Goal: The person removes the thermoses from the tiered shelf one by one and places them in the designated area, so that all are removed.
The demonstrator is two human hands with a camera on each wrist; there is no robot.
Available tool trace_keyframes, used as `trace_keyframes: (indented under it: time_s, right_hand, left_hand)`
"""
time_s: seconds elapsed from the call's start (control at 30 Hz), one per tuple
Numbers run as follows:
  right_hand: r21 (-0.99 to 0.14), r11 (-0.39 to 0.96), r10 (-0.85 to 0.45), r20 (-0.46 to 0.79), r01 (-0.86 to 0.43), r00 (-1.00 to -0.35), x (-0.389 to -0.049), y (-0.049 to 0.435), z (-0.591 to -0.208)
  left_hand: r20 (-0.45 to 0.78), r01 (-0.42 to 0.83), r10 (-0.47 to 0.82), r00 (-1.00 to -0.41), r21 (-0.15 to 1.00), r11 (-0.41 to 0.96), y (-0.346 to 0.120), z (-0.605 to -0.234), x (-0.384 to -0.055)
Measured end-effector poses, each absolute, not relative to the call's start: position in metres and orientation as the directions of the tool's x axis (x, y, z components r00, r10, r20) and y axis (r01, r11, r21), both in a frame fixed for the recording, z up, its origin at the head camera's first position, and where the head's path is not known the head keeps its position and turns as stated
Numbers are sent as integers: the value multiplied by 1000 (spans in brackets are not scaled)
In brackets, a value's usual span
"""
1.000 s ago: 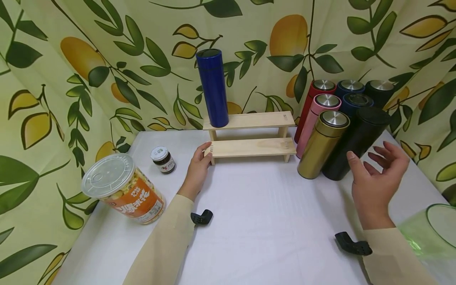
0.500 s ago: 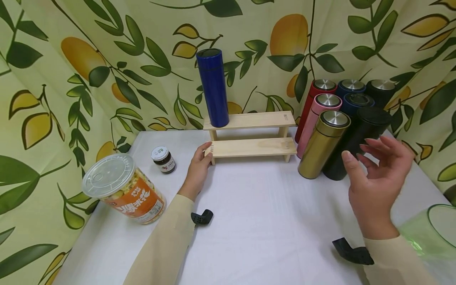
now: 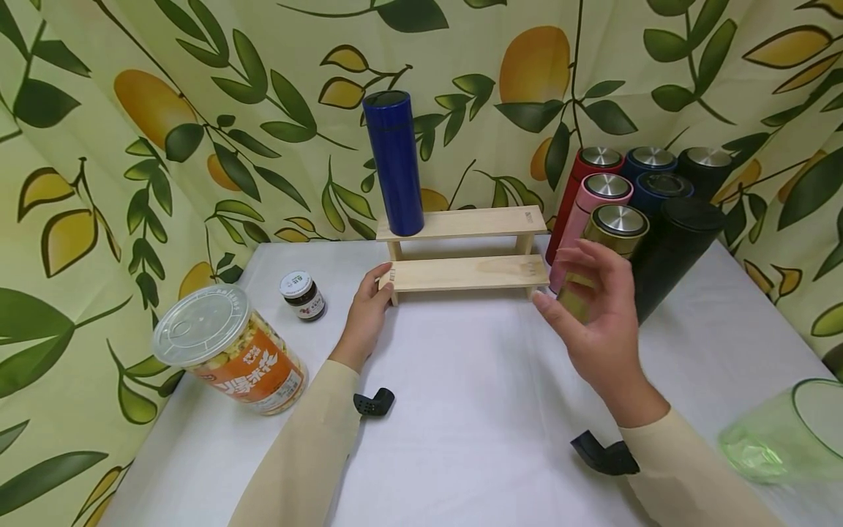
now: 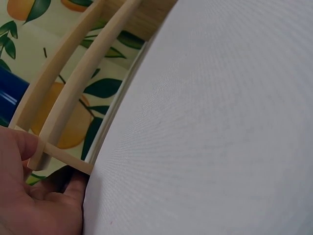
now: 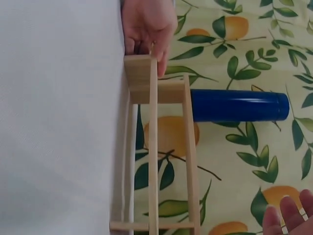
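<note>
My left hand (image 3: 364, 315) grips the left end of the lower shelf of a two-step wooden rack (image 3: 467, 272). The left wrist view shows its thumb and fingers around the rack's end (image 4: 66, 157). A blue thermos bottle (image 3: 395, 165) stands upright at the left of the upper shelf. Over on the right, my right hand (image 3: 602, 340) hovers before a gold thermos bottle (image 3: 617, 223), thumb and fingers spread apart in a loose curve. It hides much of that bottle's body, and I cannot tell whether it touches. Its fingertips (image 5: 288, 213) look bare in the right wrist view.
Beside the gold bottle stand a pink bottle (image 3: 596, 201), a black bottle (image 3: 681, 245), a red bottle (image 3: 579, 179) and several dark ones. A small lidded jar (image 3: 304, 296) and a snack tub (image 3: 253, 366) stand left. A green clear container (image 3: 770, 439) sits at the right.
My right hand has moved left from beside the black bottle to in front of the gold bottle. The left hand and the rack have stayed put.
</note>
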State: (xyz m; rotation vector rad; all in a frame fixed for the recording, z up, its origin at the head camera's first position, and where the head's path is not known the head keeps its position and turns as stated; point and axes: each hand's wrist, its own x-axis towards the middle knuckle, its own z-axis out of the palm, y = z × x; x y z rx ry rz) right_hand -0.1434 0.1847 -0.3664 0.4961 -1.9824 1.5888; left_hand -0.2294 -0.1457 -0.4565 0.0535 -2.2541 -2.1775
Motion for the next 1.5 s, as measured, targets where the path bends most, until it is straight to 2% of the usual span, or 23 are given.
trace_keyframes:
  time_s: [0.2,0.57,0.73,1.1,1.23,1.5]
  right_hand:
    - [-848,140,-48,510,-511,-859,-166,164,-365]
    - [-901,-74,-133,434,-428,-891,-209,135,-363]
    - [-910,-114,-153,411,-398,-898,-230,122,-360]
    - [-960,-33,-135,281,-279,-950,-273,93,-348]
    - [-962,49,-164,257,-268,-953,-289,80,-347]
    - [-966,107,-188,213,-235,-959,-319,51,-350]
  left_hand:
    - [-17,-17,-28,-999,1000,18,-146,-457,-228]
    - [-19,-19,-29,-999,1000,22,-146,-456,-229]
    - [-20,-20,-24,-1000,1000,0,-147,-457,-230]
    - [-14,-14,-21,-1000,1000,14,-146,-459,-232]
    - [-11,-11,-33,-999,1000,12,-146,-459,-233]
    - [-25,-26,-40,-999,999,26,-146,-457,-234]
